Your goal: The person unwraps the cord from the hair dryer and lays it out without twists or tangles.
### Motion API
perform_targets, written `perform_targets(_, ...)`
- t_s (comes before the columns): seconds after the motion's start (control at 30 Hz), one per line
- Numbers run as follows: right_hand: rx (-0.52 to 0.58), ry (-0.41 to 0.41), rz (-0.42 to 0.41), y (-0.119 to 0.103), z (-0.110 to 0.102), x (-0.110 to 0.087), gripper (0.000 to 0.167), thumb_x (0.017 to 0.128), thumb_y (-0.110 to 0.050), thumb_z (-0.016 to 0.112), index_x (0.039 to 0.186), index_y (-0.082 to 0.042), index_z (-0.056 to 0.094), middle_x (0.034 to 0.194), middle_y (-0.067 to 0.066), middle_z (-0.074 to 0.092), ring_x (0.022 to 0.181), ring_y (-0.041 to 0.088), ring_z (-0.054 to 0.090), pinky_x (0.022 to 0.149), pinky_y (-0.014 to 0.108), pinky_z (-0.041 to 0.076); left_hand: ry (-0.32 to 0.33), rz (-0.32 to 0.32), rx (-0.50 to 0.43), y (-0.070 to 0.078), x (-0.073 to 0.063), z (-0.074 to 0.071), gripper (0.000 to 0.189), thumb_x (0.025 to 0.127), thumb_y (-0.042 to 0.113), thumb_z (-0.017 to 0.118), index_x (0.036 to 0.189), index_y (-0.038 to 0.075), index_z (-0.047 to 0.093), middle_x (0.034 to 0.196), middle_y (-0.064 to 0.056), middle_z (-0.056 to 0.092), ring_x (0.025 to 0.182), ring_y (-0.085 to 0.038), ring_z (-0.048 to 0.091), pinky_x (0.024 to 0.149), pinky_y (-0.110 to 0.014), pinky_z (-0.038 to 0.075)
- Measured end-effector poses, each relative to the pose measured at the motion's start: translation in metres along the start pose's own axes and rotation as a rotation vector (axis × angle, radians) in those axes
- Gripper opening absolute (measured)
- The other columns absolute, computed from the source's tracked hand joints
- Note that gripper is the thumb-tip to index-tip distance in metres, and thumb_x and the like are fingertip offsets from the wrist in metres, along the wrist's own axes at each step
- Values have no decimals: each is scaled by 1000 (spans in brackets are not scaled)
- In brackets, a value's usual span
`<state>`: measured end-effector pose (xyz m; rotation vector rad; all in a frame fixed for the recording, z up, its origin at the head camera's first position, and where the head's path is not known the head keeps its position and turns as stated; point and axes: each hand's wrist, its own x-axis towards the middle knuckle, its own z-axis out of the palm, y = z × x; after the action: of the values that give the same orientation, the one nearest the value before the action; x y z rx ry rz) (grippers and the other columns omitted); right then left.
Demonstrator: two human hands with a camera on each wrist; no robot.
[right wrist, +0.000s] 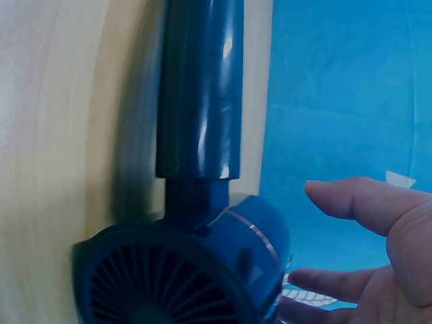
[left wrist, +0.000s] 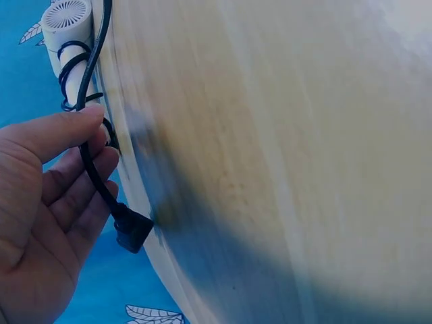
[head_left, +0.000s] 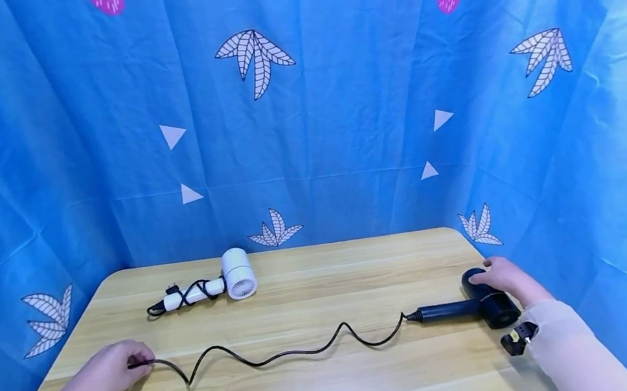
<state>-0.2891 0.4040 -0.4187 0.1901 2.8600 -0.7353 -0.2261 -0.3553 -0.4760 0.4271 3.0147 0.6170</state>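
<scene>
A black hair dryer [head_left: 496, 308] lies on the table at the right, its handle pointing left. From it a wavy black cord [head_left: 286, 355] runs across the table to my left hand [head_left: 109, 372]. That hand pinches the cord between thumb and fingers, and the plug [left wrist: 133, 228] hangs just below in the left wrist view. My right hand [head_left: 508, 278] is at the dryer's head. In the right wrist view its thumb [right wrist: 364, 202] stands apart from the dryer, while the other fingers reach to the side of the barrel, their tips partly hidden.
At the back left of the wooden table [head_left: 324, 285] lies a white hair dryer [head_left: 238, 275], its black cord wound around the handle. Blue patterned curtains [head_left: 305, 125] hang behind and on both sides. A small black device [head_left: 518, 340] is strapped at the right wrist.
</scene>
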Motion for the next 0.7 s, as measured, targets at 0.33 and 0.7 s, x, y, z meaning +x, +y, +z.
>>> perform_targets(0.33,-29,25,-66,-15,-2,-7,70,95,-28,65,136,22,39,134,45,41,121,58,45,97,63,44,114,75,44,5,-5,2,11,83,12,80,92,14,75,91,3,70,87,-21,68,77,-45,57)
perform_targets(0.7,-35,30,-111,-22,-4,-11,71,94,-31,66,136,20,41,134,45,42,120,57,46,95,61,46,132,83,66,12,-2,2,13,83,2,77,95,7,74,95,-4,71,92,-32,68,80,-51,56)
